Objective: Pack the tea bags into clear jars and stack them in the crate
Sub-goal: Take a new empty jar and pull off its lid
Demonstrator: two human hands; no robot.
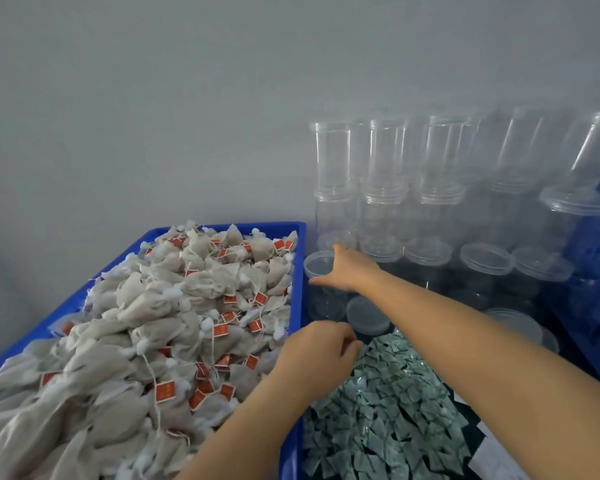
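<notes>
A blue tray [297, 237] on the left is heaped with beige tea bags [174, 323] that carry red tags. Clear lidded jars [388, 188] stand stacked against the wall at the right. My right hand [347, 271] reaches forward and grips one clear jar [317, 265] by its top, thumb on the near side and fingers on the far side. My left hand [321, 351] hovers with curled fingers at the far edge of a pile of small green packets [385, 410]. Whether it holds a packet is hidden.
A low lidded jar [368, 317] sits just beyond my left hand, with more lidded jars [485, 261] behind it. A blue crate wall [589, 258] rises at the far right. White paper [492, 452] lies at the lower right beside the packets.
</notes>
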